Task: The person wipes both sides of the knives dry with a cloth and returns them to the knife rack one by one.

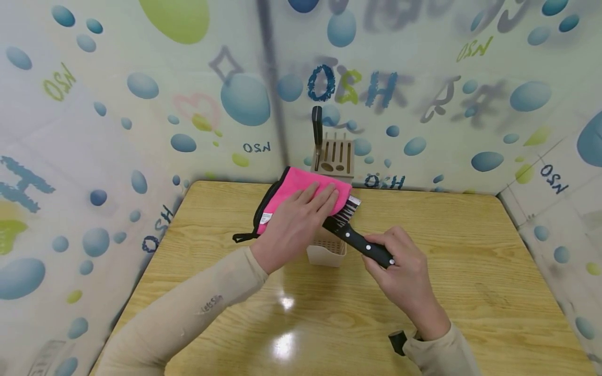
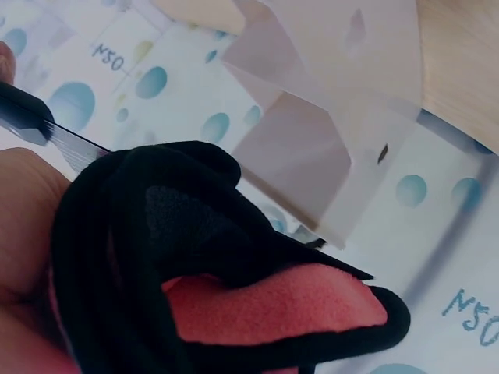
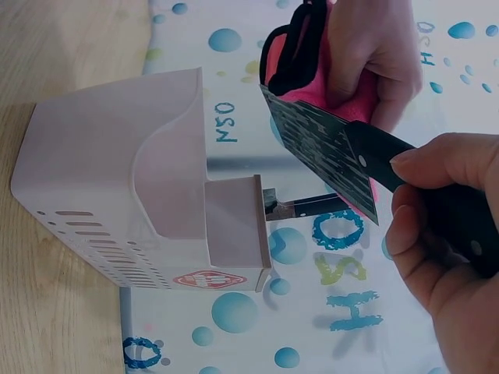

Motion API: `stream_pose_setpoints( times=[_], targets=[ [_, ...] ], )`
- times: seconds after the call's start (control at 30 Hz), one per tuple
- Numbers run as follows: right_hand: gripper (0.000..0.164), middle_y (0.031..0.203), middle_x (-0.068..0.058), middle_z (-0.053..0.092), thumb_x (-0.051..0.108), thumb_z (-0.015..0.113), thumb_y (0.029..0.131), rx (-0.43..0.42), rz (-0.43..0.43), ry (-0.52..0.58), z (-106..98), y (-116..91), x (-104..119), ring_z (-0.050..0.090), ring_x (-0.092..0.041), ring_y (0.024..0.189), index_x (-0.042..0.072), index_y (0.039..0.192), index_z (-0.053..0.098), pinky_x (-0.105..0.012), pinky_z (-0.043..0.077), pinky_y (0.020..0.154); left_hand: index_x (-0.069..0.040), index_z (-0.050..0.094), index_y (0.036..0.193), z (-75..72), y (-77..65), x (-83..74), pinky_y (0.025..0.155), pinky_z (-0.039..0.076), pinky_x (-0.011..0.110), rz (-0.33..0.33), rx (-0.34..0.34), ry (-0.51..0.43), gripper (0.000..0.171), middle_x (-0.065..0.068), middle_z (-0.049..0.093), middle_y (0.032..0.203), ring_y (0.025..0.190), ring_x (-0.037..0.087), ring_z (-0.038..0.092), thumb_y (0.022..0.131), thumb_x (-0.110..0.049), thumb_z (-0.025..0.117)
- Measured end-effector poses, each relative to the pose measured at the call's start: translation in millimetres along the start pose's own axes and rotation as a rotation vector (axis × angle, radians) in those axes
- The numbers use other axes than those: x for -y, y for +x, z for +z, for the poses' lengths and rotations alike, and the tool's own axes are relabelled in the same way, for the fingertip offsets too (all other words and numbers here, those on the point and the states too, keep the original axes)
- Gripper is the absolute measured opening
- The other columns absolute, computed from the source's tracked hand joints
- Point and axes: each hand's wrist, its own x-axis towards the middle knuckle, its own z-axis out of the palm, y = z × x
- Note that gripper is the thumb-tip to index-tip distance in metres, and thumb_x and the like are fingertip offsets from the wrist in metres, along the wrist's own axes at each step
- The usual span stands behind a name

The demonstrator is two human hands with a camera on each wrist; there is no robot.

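My right hand (image 1: 402, 271) grips the black riveted handle of a kitchen cleaver (image 3: 320, 144), with the broad blade pointing to the left hand. Its blade carries a dark streaked pattern. A pink cloth (image 1: 301, 180) with black edging and a hanging loop is folded over part of the blade, hiding it in the head view. On that cloth lies my left hand (image 1: 293, 219), its fingers extended on top; in the right wrist view its thumb and fingers pinch the cloth by the blade. Both hands are raised over the pale knife holder (image 3: 109, 140).
The knife holder stands on the wooden table (image 1: 451, 261) near the back wall, with a slotted top and a lower perforated bin. Another black-handled knife (image 1: 317, 125) stands upright in a slot. Printed fabric walls (image 1: 141, 125) close in the table at the back and sides.
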Motion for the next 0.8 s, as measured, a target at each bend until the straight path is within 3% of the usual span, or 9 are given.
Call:
stream_pose_setpoints(
  times=[0.27, 0.8],
  targets=[
    [0.036, 0.086, -0.005, 0.062, -0.013, 0.085, 0.069, -0.004, 0.008, -0.003, -1, 0, 1, 0.053, -0.009, 0.073, 0.001, 0.101, 0.077, -0.012, 0.048, 0.063, -0.002, 0.047, 0.154, 4.7, -0.6, 12.8, 0.113, 0.047, 0.043, -0.062, 0.031, 0.0, 0.064, 0.013, 0.048, 0.158, 0.14, 0.035, 0.052, 0.095, -0.008, 0.071],
    [0.037, 0.086, -0.005, 0.062, -0.015, 0.084, 0.068, -0.015, -0.003, -0.002, -3, -1, 2, 0.054, -0.01, 0.073, 0.001, 0.101, 0.077, -0.013, 0.049, 0.063, -0.003, 0.053, 0.151, 22.1, -0.9, 37.1, 0.109, 0.051, 0.044, -0.17, -0.004, -0.037, 0.048, 0.012, 0.056, 0.151, 0.135, 0.035, 0.058, 0.103, -0.003, 0.057]
  ],
)
